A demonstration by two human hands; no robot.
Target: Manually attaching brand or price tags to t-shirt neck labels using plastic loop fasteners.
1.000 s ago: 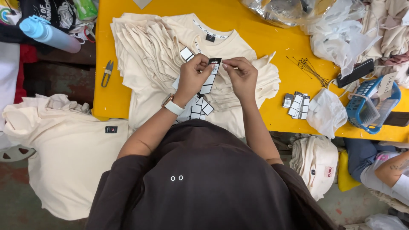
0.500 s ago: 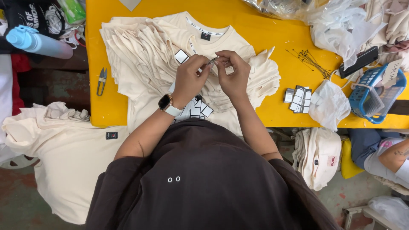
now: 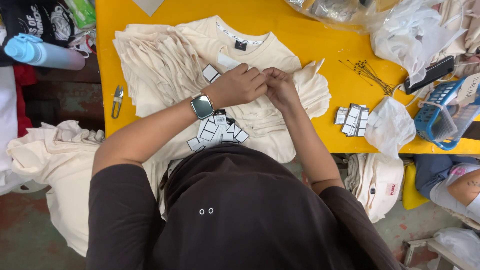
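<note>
My left hand (image 3: 239,86), with a smartwatch on its wrist, and my right hand (image 3: 281,89) meet fingertip to fingertip over the top cream T-shirt (image 3: 250,50) of a fanned stack (image 3: 160,65). Both hands are pinched shut on a small tag that the fingers almost hide. Loose black-and-white tags (image 3: 220,132) lie on the shirt's lower part, just below my left wrist. One more tag (image 3: 210,73) lies left of my left hand. The stack rests on a yellow table (image 3: 310,35).
Small snips (image 3: 117,100) lie at the table's left edge. To the right are a bundle of tags (image 3: 352,119), black tag pins (image 3: 371,74), a white plastic bag (image 3: 391,127), a phone (image 3: 431,74) and a blue basket (image 3: 441,120). Cream shirts (image 3: 47,150) hang at left; another person (image 3: 462,184) sits lower right.
A second ago my hands held a strip of tags stretched between them. They have since closed together, and the strip no longer shows.
</note>
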